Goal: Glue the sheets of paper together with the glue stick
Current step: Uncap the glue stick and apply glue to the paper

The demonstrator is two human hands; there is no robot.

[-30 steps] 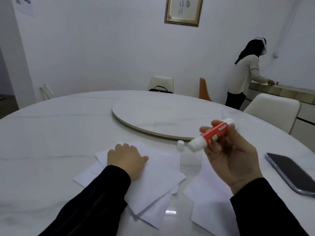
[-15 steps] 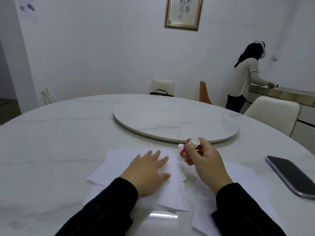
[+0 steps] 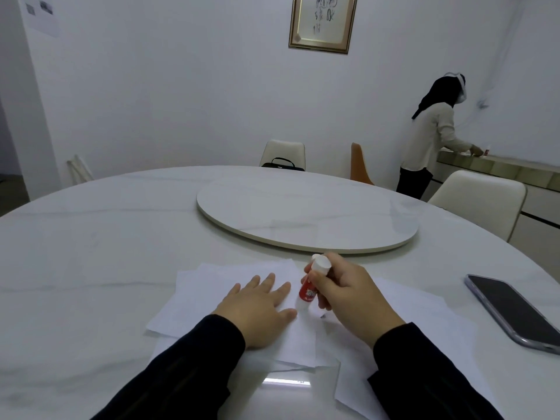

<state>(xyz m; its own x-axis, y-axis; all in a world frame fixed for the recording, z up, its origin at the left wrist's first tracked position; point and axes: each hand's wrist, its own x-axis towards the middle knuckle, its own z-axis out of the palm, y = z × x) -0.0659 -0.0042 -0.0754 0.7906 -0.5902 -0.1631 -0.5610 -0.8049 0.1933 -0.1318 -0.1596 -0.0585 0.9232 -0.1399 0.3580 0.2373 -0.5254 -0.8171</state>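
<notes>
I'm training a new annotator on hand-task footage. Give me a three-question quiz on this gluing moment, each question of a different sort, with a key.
1. True or false: the left hand lies flat, fingers spread, on the white paper sheets.
2. Which hand grips the red-and-white glue stick?
A. left hand
B. right hand
C. neither
3. Fill in: the stick's lower end points down at the ____, beside the left thumb.

Key
1. True.
2. B.
3. Paper. The dark smartphone lies untouched on the white marble table, to the right.
</notes>
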